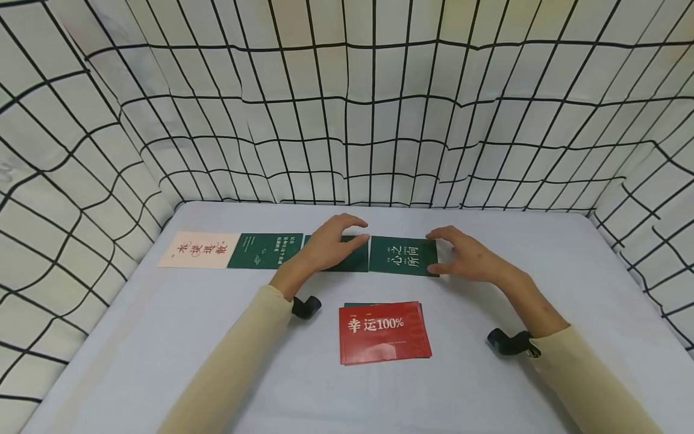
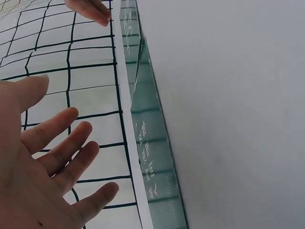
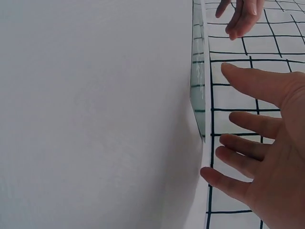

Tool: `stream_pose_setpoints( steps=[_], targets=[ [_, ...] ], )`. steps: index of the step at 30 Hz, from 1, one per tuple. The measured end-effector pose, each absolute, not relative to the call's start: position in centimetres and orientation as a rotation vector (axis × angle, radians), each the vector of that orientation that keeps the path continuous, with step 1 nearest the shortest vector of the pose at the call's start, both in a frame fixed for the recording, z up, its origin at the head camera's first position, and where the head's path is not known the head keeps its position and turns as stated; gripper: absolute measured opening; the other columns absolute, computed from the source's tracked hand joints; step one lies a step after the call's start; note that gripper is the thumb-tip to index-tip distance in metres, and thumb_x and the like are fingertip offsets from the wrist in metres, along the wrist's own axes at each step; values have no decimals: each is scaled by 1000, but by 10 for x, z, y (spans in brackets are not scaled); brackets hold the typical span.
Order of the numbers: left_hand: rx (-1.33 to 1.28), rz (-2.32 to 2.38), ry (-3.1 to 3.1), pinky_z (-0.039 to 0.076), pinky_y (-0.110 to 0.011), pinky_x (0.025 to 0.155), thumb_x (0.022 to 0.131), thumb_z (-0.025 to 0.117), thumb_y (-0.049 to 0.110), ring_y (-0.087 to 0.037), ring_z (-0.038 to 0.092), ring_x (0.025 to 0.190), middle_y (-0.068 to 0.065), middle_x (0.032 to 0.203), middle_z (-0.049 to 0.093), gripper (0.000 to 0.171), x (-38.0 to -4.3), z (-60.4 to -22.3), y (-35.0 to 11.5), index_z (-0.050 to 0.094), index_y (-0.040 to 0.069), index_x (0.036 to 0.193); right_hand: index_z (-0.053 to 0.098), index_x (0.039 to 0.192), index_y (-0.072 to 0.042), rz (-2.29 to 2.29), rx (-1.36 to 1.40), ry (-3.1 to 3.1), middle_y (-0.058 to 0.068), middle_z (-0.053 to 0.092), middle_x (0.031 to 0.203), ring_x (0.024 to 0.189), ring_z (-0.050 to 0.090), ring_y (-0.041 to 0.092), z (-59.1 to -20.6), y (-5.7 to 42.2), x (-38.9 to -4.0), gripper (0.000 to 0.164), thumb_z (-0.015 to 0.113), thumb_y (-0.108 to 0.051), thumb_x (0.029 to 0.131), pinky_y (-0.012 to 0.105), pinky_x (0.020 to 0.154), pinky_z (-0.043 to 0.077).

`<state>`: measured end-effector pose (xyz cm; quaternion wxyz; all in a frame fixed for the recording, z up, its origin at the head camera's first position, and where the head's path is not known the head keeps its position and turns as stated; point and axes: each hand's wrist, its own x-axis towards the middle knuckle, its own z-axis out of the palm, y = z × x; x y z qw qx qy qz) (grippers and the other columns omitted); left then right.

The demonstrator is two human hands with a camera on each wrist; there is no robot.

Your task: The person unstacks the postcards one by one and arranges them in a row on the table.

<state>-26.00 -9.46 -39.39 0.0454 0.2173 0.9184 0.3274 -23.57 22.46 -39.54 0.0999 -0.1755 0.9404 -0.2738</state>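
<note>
Four-part row of cards lies along the back of the white table: a pale pink card (image 1: 192,250), then a green card (image 1: 255,250), another green card (image 1: 352,260) and a rightmost green card (image 1: 403,256) with large white characters. Over the third card hovers my left hand (image 1: 328,244), hiding part of it; its fingers look spread and hold nothing in the left wrist view. My right hand (image 1: 472,256) is at the rightmost card's right edge, thumb and fingertips by its corners. Its fingers are spread in the right wrist view; contact with the card is unclear.
Nearer the front, a red card (image 1: 385,346) with white lettering tops a small stack, a green edge (image 1: 379,305) showing behind it. Black netting over white cloth (image 1: 358,120) rises behind the table (image 1: 260,386) and along both sides.
</note>
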Motion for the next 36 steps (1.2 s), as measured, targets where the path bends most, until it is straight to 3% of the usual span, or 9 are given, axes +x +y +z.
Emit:
stream_pose_setpoints(
  steps=[24,36],
  targets=[
    [772,877,2770,49,-53,115,91,79,41,-28,49,145,-6,153,55,61,-215,-405,-93,60,19,144,51,150,-13,-965,-633,2796,13,49,156,142,49,41,-388,221,-205,78,88,-30,84,59,110,51],
    [823,792,2744,56,-44,107,88,82,40,-23,53,140,-3,147,59,61,-200,-408,-94,63,20,142,55,147,-15,-973,-698,2765,10,53,152,141,50,36,-387,210,-183,74,88,-33,84,56,105,56]
  ],
)
